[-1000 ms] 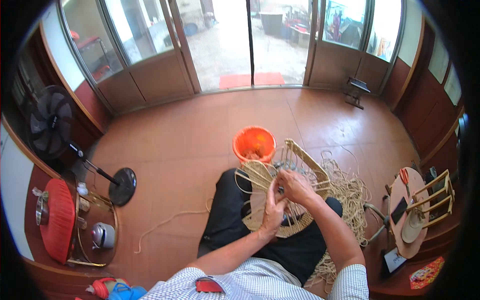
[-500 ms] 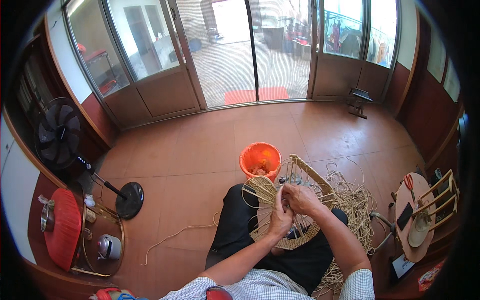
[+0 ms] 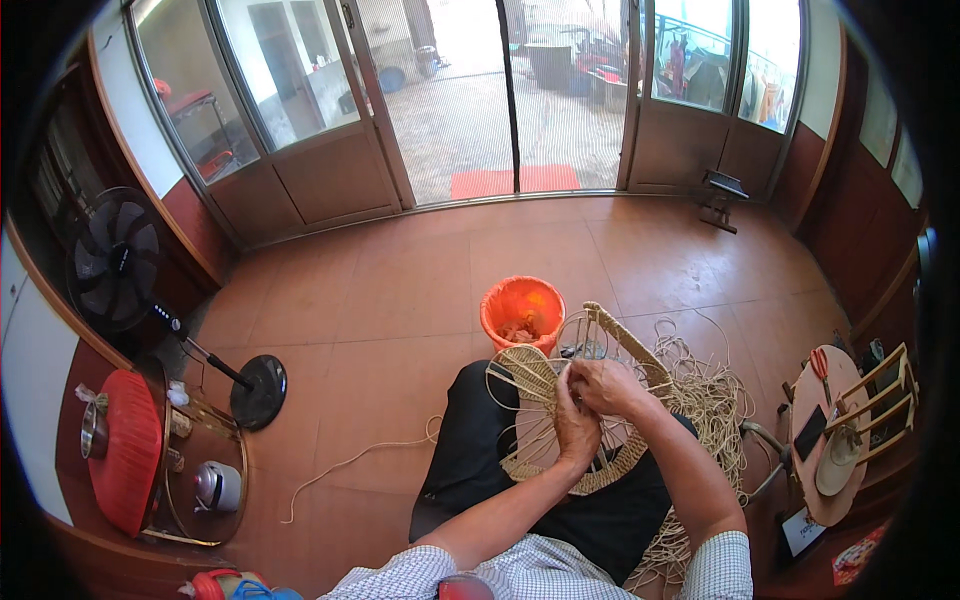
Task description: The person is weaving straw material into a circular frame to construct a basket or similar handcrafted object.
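A wire frame partly wrapped in beige cord (image 3: 630, 340) rests across my lap. Its rim is bound with tight windings, while thin bare wires show in the middle. At its left side sits a rounded, closely woven section (image 3: 528, 366). My left hand (image 3: 577, 425) is closed at the inner edge of this section, thumb upward. Against it, my right hand (image 3: 607, 386) is closed with its fingers bent down. The fingertips of both hands meet on the cord; the exact strand between them is hidden.
A heap of loose cord (image 3: 705, 400) lies to my right, and one strand (image 3: 350, 460) trails left over the floor. Ahead stands an orange lined bucket (image 3: 522, 312). A black fan (image 3: 258, 390) is at left; a small round table (image 3: 805, 440) with scissors (image 3: 820, 364) is at right.
My left hand has turned more upright and shifted slightly right, closer against the right hand. The view has moved a little; the frame stays on my lap.
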`<state>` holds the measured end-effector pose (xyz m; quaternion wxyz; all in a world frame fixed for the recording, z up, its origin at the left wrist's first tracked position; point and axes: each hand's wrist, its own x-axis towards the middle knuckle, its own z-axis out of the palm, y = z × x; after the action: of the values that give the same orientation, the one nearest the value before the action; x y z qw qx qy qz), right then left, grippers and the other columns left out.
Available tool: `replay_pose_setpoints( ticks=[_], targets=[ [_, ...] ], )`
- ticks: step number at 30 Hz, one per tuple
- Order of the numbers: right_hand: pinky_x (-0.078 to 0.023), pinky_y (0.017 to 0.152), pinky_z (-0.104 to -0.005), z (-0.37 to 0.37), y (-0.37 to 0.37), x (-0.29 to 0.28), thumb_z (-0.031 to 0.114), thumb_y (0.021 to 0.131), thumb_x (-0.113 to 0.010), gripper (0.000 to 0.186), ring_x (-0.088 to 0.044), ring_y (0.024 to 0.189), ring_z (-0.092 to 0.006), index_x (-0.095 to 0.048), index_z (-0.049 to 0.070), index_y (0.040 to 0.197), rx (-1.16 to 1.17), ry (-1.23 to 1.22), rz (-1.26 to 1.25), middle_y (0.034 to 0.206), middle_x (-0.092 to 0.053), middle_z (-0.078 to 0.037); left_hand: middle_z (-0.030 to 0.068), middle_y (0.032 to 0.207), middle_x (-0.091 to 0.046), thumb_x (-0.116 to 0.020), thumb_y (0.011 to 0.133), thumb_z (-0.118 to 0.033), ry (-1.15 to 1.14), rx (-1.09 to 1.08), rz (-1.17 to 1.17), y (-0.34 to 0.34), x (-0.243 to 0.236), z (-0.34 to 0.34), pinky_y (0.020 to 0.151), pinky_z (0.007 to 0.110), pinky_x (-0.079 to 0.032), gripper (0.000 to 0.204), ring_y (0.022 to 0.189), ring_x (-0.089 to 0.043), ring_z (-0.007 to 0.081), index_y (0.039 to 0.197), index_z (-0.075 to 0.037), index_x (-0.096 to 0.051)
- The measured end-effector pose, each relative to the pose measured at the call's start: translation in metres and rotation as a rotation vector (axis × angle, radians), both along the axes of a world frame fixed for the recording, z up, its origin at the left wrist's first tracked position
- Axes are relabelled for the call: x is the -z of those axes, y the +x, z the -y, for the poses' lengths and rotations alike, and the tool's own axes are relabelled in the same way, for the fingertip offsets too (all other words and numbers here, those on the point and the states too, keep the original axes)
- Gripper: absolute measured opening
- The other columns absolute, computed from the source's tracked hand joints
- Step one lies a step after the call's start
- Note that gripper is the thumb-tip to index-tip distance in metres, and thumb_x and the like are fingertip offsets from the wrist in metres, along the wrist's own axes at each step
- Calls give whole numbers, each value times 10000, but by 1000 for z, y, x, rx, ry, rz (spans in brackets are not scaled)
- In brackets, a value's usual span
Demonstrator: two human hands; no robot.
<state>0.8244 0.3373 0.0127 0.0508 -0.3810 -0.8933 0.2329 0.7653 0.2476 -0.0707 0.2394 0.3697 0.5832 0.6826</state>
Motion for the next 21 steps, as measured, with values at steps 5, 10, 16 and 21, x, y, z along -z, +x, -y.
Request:
replay_pose_setpoints(
  ticks=[5,10,16,21],
  targets=[
    [-597,919,-561,-13,0,6,260,984,-612,297,-761,1068,-442,-748,99,1193,8,-60,-92,1105,-800,-223,150,1385,-682,-631,1072,-1,-56,44,87,-7,8,-11,846,319,-617,612,1163,-720,212,1642,-67,-420],
    [-578,906,-555,-5,-4,-18,268,1034,-618,239,-750,1043,-449,-718,71,1128,-5,11,-95,1076,-788,-212,112,1169,-775,-573,1089,27,-43,-51,-14,-13,8,-11,699,330,-602,573,861,-734,161,1634,-100,-450],
    [-565,850,-551,12,8,-7,266,1066,-622,205,-734,975,-444,-676,69,1089,-65,129,-200,1024,-735,-182,178,1055,-838,-694,1022,-63,-192,-59,-303,-38,-23,21,790,366,-640,501,894,-830,224,1521,-103,-679],
    [-561,800,-533,26,21,14,191,1064,-644,113,-718,940,-430,-653,84,1099,-70,279,-294,1008,-680,-167,203,1145,-835,-707,1001,-48,-176,10,-227,-35,-25,29,907,369,-634,488,1058,-826,236,1488,-59,-685]
  ],
)
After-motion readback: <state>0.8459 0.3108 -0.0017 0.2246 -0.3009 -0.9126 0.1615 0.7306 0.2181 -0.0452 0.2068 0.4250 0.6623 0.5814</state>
